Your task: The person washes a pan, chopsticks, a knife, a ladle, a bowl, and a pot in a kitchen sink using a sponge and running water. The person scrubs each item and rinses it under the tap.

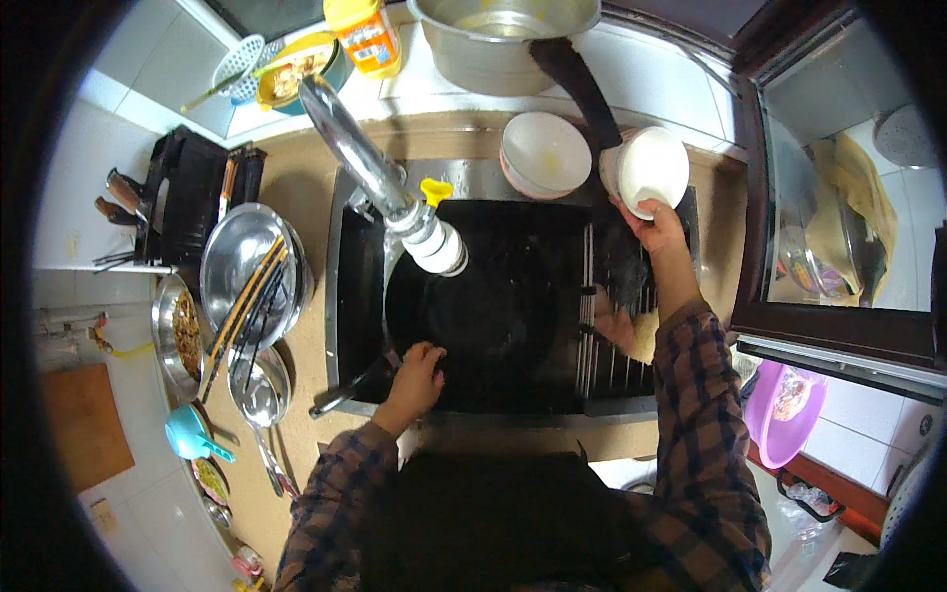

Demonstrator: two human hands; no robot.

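At the sink's back right corner, my right hand grips the near rim of a white bowl, which leans on its side. A second white bowl rests to its left on the sink's back ledge. My left hand is over the near left part of the black sink, fingers curled. Beneath and beside it lies a dark round pan, whose handle crosses the front left rim. Whether the left fingers hold the pan's edge cannot be told. The metal faucet with a white spout head hangs over the pan.
A drying rack spans the sink's right side. Left on the counter are metal basins with chopsticks, a ladle and a knife block. A large metal pot stands behind. An open window frame projects at right.
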